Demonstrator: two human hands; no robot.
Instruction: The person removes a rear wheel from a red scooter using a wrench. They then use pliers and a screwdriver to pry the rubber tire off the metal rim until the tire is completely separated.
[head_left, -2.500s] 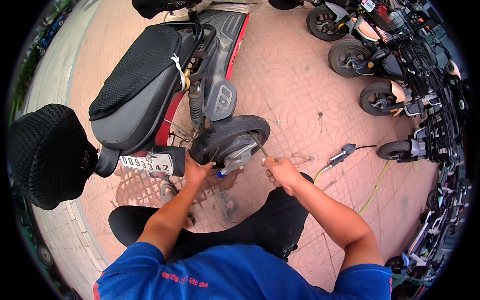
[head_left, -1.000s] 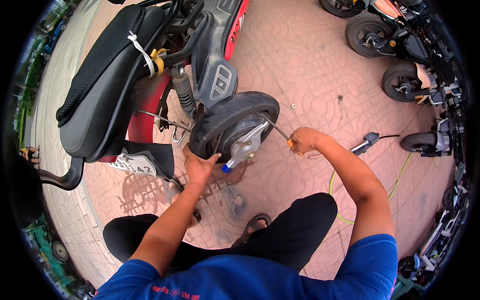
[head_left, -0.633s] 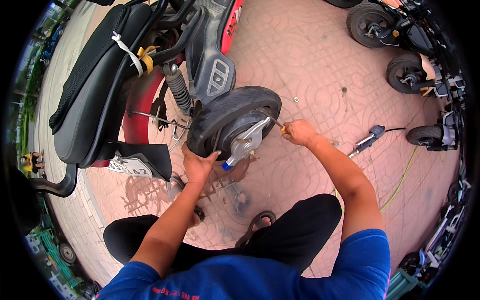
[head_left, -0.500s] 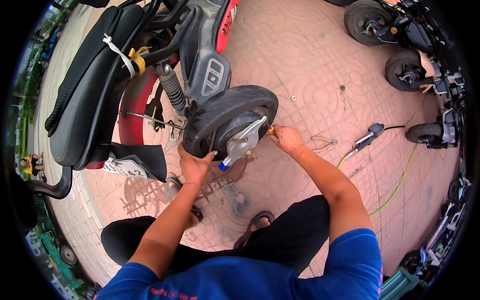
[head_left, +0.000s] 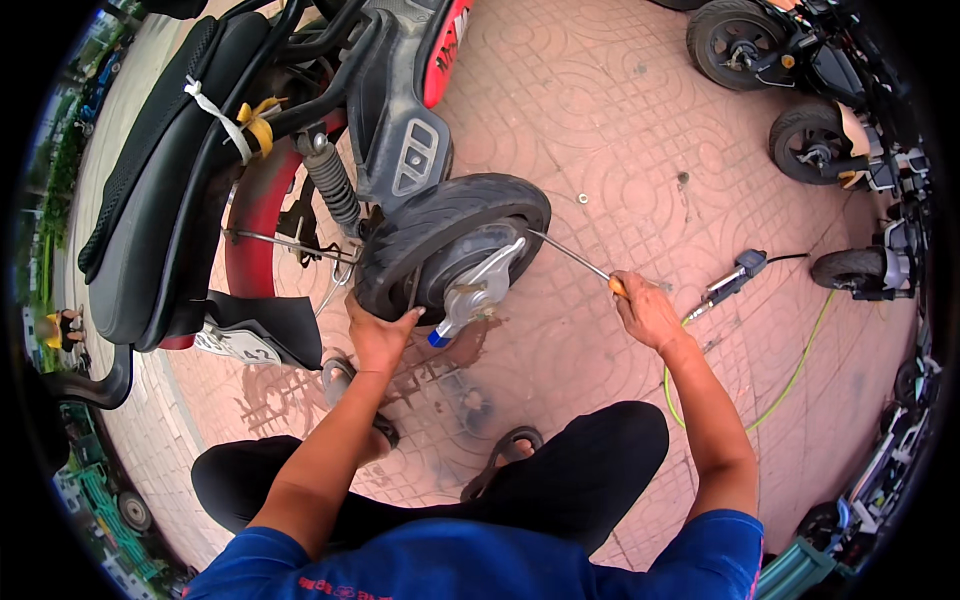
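My right hand (head_left: 655, 318) is closed round the orange handle of a long-shafted screwdriver (head_left: 575, 254). Its tip meets the edge of the black tire (head_left: 440, 208) on the scooter's rear wheel. Against the near side of that tire, my left hand (head_left: 380, 335) grips, its thumb by the rim. A thin metal bar (head_left: 414, 286) runs from the rim to that thumb; its other end is hidden. Over the grey hub sits a silver brake arm (head_left: 482, 290) with a blue end.
The scooter's black seat (head_left: 150, 190), red fender (head_left: 255, 240) and shock absorber (head_left: 333, 185) are at the left. On the paving, a small nut (head_left: 583, 199) lies beyond the wheel. An inflator gun (head_left: 735, 277) with a green hose is at the right, near parked scooters (head_left: 740, 48).
My right hand has swung outward to the right, bringing the screwdriver's long shaft into sight with its tip at the tire edge. My left hand stays on the tire.
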